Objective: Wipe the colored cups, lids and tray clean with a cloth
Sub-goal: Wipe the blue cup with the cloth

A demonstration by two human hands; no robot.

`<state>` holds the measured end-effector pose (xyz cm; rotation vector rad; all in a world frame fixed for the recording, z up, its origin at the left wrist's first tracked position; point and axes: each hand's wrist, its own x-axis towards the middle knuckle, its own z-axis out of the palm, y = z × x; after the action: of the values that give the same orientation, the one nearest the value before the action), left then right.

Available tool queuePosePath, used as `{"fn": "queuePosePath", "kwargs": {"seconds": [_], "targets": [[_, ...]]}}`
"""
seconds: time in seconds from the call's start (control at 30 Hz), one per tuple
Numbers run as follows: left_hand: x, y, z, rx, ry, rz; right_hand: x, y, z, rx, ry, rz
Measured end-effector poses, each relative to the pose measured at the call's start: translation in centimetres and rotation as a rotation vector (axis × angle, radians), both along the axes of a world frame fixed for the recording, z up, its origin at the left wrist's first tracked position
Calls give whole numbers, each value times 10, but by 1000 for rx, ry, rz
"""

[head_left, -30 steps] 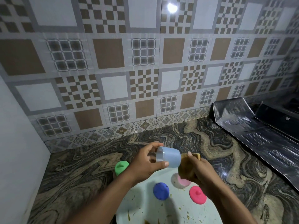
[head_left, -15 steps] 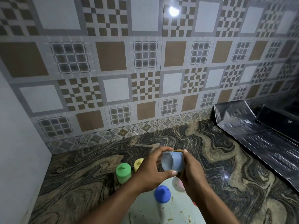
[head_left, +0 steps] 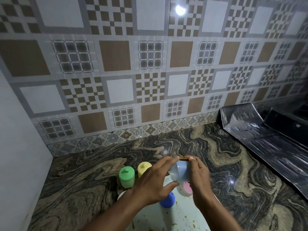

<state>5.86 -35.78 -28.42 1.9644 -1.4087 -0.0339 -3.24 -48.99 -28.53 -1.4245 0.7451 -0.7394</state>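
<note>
A pale blue cup (head_left: 180,171) lies on its side in the air, gripped by my left hand (head_left: 155,182). My right hand (head_left: 200,179) presses a brown cloth (head_left: 184,158) against the cup's far side; only the cloth's top edge shows. Below them lies a pale green tray (head_left: 175,217) speckled with crumbs. On the tray rest a dark blue lid (head_left: 167,200) and a pink cup (head_left: 187,188), both partly hidden by my hands. A green lidded cup (head_left: 127,176) and a yellow lidded cup (head_left: 143,168) stand on the counter to the left.
The marbled stone counter (head_left: 225,164) runs back to a patterned tiled wall (head_left: 150,80). A plain grey wall (head_left: 20,147) closes the left side. A dark foil-covered stove surface (head_left: 266,139) fills the right corner.
The view has tilted up and the hands have come together: my right hand with the cloth has closed around the blue cup. The yellow cup has come into view.
</note>
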Motion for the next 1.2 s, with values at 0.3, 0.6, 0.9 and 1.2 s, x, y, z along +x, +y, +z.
{"fn": "queuePosePath", "kwargs": {"seconds": [0.3,0.6,0.9,1.2], "targets": [[8,-6,-3,-71,-255,-84,1,-4,-2,119,38,11],[9,-8,-3,-63,-39,15,5,-1,5,77,45,16],[16,-4,-2,-68,92,68,12,0,5,45,82,17],[19,-4,1,-12,-40,15,11,-4,10,63,102,34]]}}
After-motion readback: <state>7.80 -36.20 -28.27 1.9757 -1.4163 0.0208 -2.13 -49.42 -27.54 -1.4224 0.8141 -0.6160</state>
